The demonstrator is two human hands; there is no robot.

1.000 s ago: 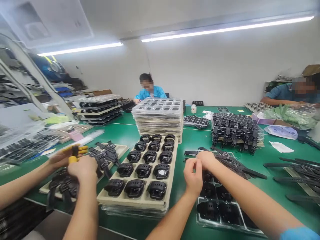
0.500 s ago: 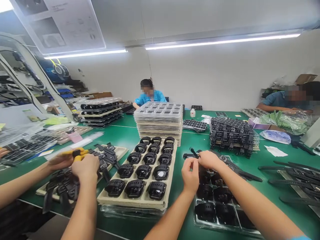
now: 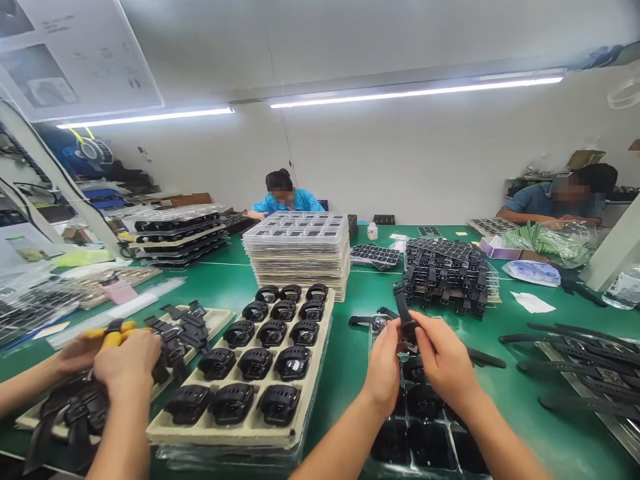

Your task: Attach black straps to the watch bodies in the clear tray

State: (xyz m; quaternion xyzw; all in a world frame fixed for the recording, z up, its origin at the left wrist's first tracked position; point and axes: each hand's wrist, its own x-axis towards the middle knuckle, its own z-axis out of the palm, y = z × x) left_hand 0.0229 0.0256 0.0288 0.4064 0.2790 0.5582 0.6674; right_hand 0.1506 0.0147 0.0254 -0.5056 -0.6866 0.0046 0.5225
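A long green worktable [image 3: 360, 293] fills the room, stretching away under strip lights toward two seated workers in blue, one at the far end and one at the far right edge. At its centre rises a tall stack of trays [image 3: 299, 253], topped by clear moulded sheets. To its right sits a dark heap of watch straps [image 3: 447, 270]; to its left, layered trays of black parts [image 3: 177, 230]. Directly before the stack lies a pulp tray [image 3: 240, 430] holding rows of black watch cases [image 3: 255, 363] (four rows of three, each in its own pocket). Long loose straps [image 3: 575, 350] spread across the table's right side.

Nearer the camera, the person's left hand [image 3: 385, 363] and right hand [image 3: 443, 360] are drawn close together above a black compartment tray [image 3: 425, 447], both pinching a black watch strap piece [image 3: 404, 313] that stands nearly upright between the fingertips, just over the tray's far end. Whether the two hands touch each other cannot be told.

At the left, a co-worker's hands [image 3: 125, 363] are clasped round a yellow-handled tool [image 3: 115, 331], above a second tray [image 3: 215, 320] piled with strapped watches.
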